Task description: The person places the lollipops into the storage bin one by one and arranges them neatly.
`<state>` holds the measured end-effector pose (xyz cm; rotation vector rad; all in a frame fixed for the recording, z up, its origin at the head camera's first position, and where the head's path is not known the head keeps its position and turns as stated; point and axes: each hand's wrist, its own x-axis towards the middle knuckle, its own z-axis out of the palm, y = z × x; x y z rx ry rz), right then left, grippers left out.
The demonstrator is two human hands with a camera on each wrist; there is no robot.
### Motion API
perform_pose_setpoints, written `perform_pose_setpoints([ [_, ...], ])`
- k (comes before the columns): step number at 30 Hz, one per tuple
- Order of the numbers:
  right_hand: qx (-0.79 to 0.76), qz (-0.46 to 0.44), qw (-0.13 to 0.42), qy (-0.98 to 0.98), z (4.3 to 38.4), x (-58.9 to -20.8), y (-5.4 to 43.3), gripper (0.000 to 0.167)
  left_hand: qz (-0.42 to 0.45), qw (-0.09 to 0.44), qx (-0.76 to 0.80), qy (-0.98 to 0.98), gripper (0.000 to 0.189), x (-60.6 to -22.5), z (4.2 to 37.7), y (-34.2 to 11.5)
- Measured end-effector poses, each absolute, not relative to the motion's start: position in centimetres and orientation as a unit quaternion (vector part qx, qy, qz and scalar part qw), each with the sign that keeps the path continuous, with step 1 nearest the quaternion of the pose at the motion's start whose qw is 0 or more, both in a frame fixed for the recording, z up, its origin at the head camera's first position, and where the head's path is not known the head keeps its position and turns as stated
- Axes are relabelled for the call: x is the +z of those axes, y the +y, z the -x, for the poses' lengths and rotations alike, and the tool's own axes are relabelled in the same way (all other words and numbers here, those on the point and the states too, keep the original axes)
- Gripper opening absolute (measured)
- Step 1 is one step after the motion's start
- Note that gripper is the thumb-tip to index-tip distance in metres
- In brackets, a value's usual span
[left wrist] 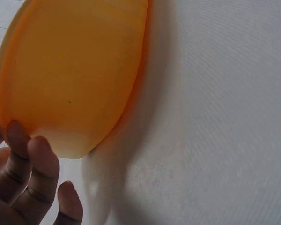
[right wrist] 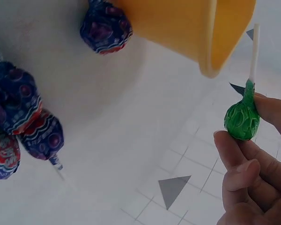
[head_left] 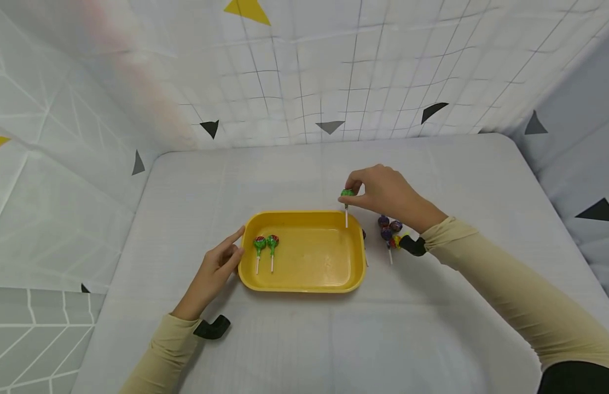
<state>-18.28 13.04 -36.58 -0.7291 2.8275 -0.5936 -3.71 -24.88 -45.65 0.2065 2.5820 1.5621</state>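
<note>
A yellow tray [head_left: 309, 282] rests on the table with two green-wrapped lollipops, one lollipop [head_left: 259, 244] beside another lollipop [head_left: 272, 242], in its left part. My left hand [head_left: 216, 272] touches the tray's left end; in the left wrist view its fingertips [left wrist: 43, 152] meet the outer wall. Above the tray's far right corner, my right hand [head_left: 383, 189] pinches a green lollipop [right wrist: 242, 119] between thumb and fingers. In the head view that lollipop's white stick points down. The candy's far side is hidden by the fingers.
Right of the tray lies a cluster of purple-wrapped lollipops [head_left: 386, 233], with a yellow-and-red wrapper [head_left: 395, 241] among them. Another purple lollipop [right wrist: 106, 27] lies close against the tray's right side. A patterned white cloth wall [head_left: 304, 82] stands behind the table.
</note>
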Motion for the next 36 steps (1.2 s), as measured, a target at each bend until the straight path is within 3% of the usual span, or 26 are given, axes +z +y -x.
perform_pose_setpoints([
  [36,-0.184,0.328,0.124,0.918,16.2,-37.6,6.9,0.025,-0.067,0.059,0.523,0.847,0.052,-45.7,3.7,-24.7],
])
